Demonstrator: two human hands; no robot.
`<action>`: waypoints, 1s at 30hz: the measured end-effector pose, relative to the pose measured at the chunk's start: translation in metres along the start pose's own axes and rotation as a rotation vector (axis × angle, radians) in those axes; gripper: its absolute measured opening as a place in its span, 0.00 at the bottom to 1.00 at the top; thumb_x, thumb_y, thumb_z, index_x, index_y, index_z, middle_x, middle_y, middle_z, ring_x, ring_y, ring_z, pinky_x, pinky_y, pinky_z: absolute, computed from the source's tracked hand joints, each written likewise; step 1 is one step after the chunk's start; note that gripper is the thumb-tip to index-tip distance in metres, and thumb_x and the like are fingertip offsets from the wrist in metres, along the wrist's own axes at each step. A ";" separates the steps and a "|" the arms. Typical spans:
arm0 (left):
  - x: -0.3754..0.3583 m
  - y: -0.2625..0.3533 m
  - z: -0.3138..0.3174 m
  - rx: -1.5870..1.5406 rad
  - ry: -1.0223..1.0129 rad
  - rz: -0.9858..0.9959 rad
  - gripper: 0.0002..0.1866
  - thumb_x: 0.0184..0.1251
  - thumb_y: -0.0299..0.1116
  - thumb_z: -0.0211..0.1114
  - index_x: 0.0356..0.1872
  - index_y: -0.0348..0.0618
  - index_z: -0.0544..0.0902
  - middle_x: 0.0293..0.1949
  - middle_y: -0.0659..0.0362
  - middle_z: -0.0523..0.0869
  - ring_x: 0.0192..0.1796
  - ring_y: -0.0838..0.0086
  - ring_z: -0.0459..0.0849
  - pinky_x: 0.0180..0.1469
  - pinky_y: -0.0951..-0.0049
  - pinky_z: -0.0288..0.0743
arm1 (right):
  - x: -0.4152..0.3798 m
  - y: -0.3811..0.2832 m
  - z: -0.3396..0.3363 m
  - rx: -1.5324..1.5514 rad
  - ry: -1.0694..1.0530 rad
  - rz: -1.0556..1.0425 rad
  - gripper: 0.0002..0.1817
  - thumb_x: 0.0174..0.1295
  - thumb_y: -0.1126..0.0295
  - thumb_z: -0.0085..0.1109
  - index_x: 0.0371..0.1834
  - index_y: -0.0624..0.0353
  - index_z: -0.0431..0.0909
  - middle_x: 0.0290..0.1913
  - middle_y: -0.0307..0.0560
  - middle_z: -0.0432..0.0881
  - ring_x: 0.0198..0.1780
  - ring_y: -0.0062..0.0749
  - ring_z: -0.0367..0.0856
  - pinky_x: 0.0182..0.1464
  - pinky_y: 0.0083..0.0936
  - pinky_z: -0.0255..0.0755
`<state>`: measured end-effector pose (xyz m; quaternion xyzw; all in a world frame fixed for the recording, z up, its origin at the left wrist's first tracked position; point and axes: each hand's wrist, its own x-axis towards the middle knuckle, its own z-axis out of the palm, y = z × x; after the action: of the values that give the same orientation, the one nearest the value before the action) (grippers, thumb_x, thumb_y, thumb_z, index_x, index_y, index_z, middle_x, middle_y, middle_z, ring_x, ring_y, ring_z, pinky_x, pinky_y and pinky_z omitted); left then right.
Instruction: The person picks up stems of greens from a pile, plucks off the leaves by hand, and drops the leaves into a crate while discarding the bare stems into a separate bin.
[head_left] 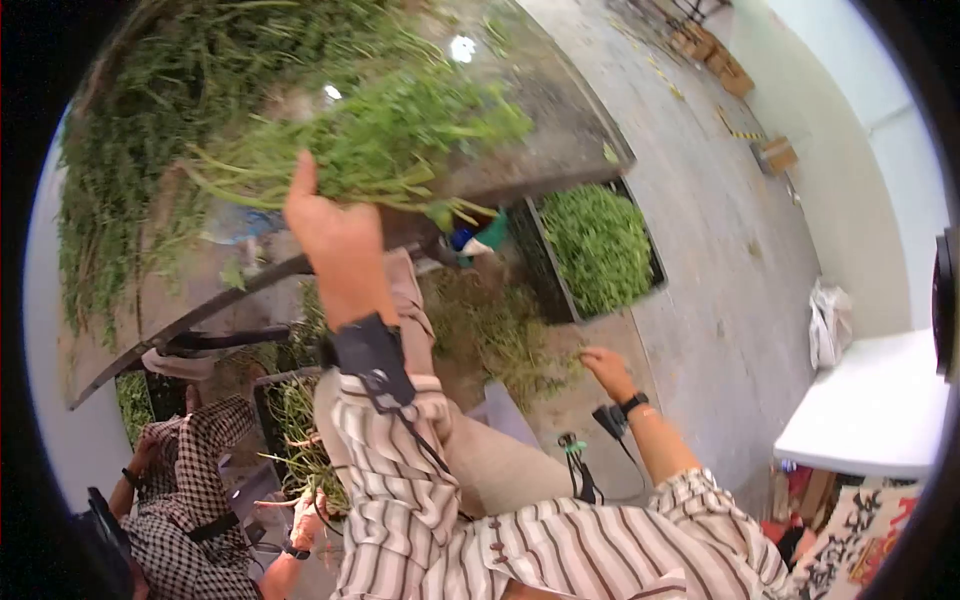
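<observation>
One heap of greens (190,100) lies on the desk (570,140) at left; the left hand (345,235) grips one bunch (410,130) over it — one finger extended, the others hidden. Rightward, one leaf-filled crate (552,262), then the right hand (608,372) — fingers bent together, whether pinching anything I cannot tell.

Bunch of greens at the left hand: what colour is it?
The bunch is bright green, best seen in the head view.

Cream shirt (600,545) with brown and dark stripes at six o'clock; beige trousers (510,460); black wrist box (372,360) with black cable (425,440) at eight; black wristband (633,403) at four.
</observation>
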<state>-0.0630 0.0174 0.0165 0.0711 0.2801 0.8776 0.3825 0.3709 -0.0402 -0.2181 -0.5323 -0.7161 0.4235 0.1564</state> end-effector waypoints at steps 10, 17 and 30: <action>-0.012 -0.010 0.010 -0.219 0.183 -0.077 0.13 0.66 0.33 0.47 0.43 0.35 0.73 0.46 0.53 0.75 0.48 0.60 0.75 0.52 0.56 0.71 | 0.015 -0.012 0.005 0.171 -0.066 0.129 0.10 0.53 0.72 0.48 0.30 0.66 0.77 0.25 0.48 0.79 0.24 0.28 0.77 0.28 0.25 0.72; -0.019 -0.004 0.012 -0.387 0.144 -0.112 0.10 0.64 0.31 0.49 0.40 0.37 0.72 0.43 0.53 0.76 0.46 0.60 0.76 0.51 0.54 0.70 | 0.010 -0.045 -0.002 0.159 -0.003 0.304 0.11 0.54 0.74 0.51 0.36 0.68 0.79 0.22 0.41 0.78 0.20 0.23 0.73 0.24 0.22 0.69; -0.016 0.000 0.021 -0.419 0.181 -0.150 0.13 0.66 0.32 0.49 0.47 0.37 0.70 0.49 0.53 0.73 0.49 0.60 0.74 0.51 0.54 0.71 | 0.020 -0.061 -0.016 -0.262 -0.023 0.165 0.17 0.55 0.69 0.53 0.46 0.65 0.77 0.40 0.61 0.80 0.39 0.48 0.79 0.41 0.32 0.71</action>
<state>-0.0448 0.0147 0.0357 -0.1098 0.1296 0.8885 0.4262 0.3355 -0.0198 -0.1659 -0.6004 -0.7207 0.3440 0.0422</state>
